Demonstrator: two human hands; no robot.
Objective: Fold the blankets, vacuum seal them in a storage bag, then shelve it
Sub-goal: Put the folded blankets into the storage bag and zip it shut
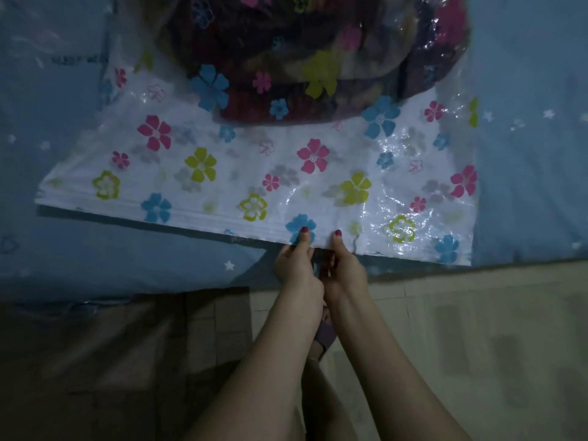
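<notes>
Both forearms reach forward, close together. The left hand [297,265] and the right hand [342,268] are side by side, almost touching. Each thumb lies flat on top, and the other fingers curl underneath.

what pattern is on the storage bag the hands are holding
The storage bag is white and clear plastic printed with pink, blue and yellow-green flowers, seen in the head view.
</notes>
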